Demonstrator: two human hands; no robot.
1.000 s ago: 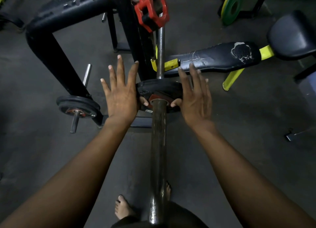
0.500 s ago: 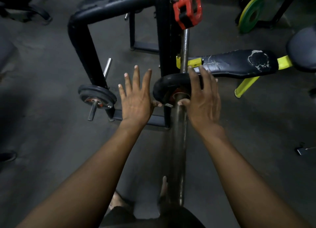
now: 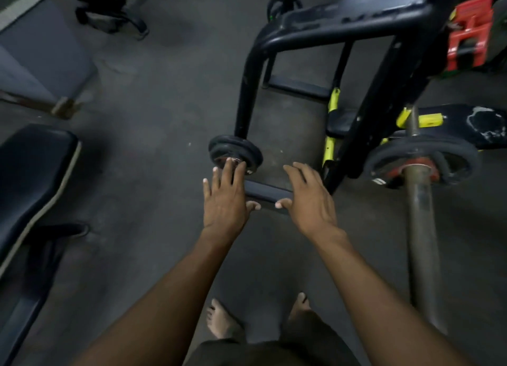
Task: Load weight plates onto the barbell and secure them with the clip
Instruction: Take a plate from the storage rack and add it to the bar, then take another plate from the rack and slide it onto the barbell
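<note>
Plates stored on the rack's low peg sit left of centre, at the rack's near-left foot. The left hand hovers at them, fingers spread and holding nothing; the right hand is beside it, likewise loose and empty. Rightward, the barbell carries one plate, unclipped; the red clip hangs high on the rack. Risk: that unsecured plate could slide off, and a slipping grip would drop a plate onto bare feet.
</note>
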